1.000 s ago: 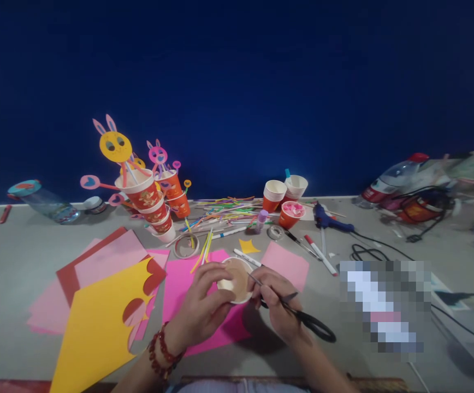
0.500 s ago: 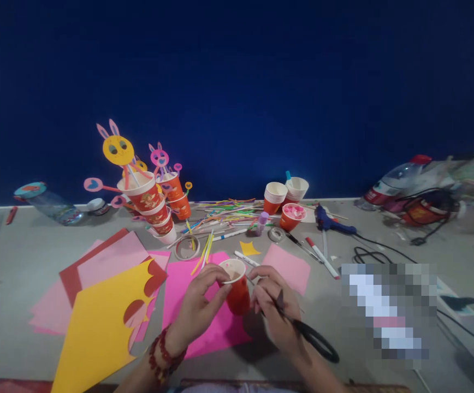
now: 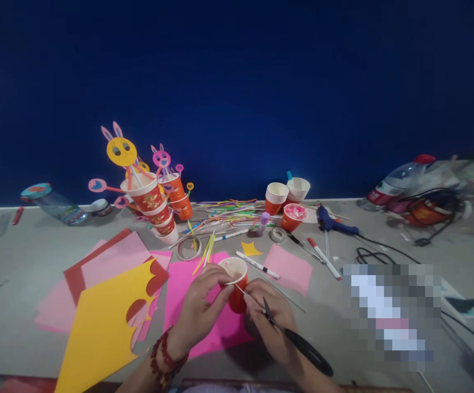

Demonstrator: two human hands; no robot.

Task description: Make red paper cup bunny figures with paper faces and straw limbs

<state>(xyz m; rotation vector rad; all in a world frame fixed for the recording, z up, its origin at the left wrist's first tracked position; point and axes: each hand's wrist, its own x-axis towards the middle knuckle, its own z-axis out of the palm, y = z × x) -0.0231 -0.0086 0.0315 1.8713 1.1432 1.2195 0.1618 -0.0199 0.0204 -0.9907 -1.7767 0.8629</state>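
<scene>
A red paper cup (image 3: pixel 238 300) with a white rim stands between my hands, over a bright pink sheet (image 3: pixel 179 305). My left hand (image 3: pixel 204 297) pinches the cup's rim on its near left side. At the cup's right, my right hand (image 3: pixel 270 314) holds a thin stick (image 3: pixel 240 289), its tip near the left fingertips at the rim. Dark-handled scissors (image 3: pixel 308 349) also rest in the right hand, blades up along the fingers. Small pink bits show inside the cup. The fingertips partly hide what they pinch.
Yellow paper (image 3: pixel 101 322) lies left, a marker (image 3: pixel 257 265) and pink paper (image 3: pixel 289 267) behind the hands. Decorated cups (image 3: pixel 149 199) stand back left. Pipe cleaners (image 3: pixel 220 218), stacked cups (image 3: pixel 277 196) and a blue glue gun (image 3: pixel 335 222) are farther back.
My right hand has shifted slightly down and left, uncovering more of the marker. The scissors have tilted, and the thin stick's tip now shows at the rim.
</scene>
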